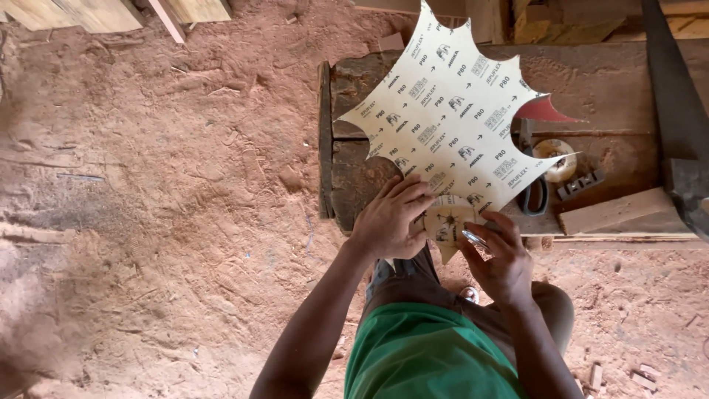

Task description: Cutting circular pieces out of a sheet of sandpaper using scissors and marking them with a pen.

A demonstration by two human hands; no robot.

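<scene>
While held over the dark wooden bench (591, 81), the sandpaper sheet (450, 111) shows its cream printed backing, edges cut into scalloped points, one red corner curled. Left hand (388, 222) pinches its lower edge. Right hand (502, 258) is curled round a small metallic tool, possibly a blade.

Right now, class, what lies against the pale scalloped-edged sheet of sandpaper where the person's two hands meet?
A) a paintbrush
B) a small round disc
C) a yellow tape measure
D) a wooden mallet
B: the left hand presses a small round disc onto the pale scalloped-edged sheet of sandpaper, with the right hand beside it.
</scene>
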